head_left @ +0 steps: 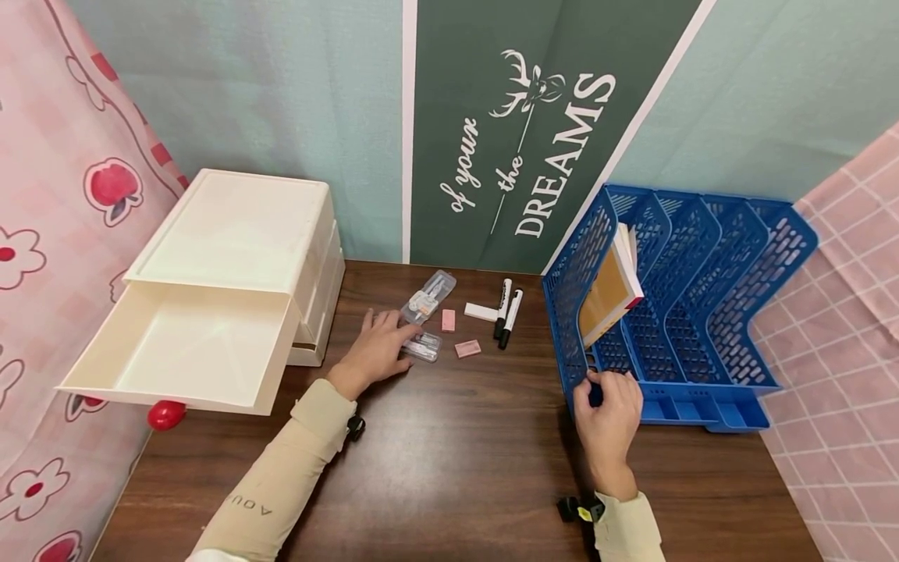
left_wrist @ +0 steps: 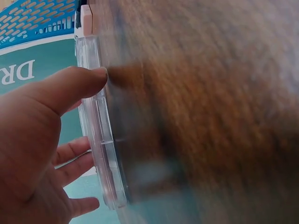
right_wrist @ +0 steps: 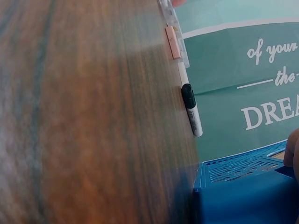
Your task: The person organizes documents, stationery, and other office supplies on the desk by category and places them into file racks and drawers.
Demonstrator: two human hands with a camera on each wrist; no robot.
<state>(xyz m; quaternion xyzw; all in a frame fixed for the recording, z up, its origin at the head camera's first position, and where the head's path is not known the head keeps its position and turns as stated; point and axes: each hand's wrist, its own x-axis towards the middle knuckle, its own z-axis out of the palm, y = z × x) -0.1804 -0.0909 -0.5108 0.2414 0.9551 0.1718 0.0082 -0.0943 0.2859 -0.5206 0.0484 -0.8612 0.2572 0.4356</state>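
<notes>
My left hand [head_left: 379, 347] reaches over a small clear plastic case [head_left: 427, 349] on the table, its fingers loosely spread. In the left wrist view the thumb [left_wrist: 88, 84] lies along the near side of the case, with the other fingers [left_wrist: 77, 163] at its far side. A second clear case [head_left: 437, 290] lies just behind, holding small white pieces. At the front left corner of a blue file rack [head_left: 723, 226], my right hand [head_left: 609, 410] grips the rack's edge with curled fingers. Inside the rack's leftmost slot a yellow-covered book [head_left: 607, 300] leans.
Between the hands lie two pink erasers [head_left: 467, 348], a small white block [head_left: 481, 312] and two white markers with black caps [head_left: 511, 318]. On the left stands a white drawer unit [head_left: 239, 222], its top drawer [head_left: 204, 336] pulled out, with a red knob [head_left: 166, 415]. A curtain hangs behind.
</notes>
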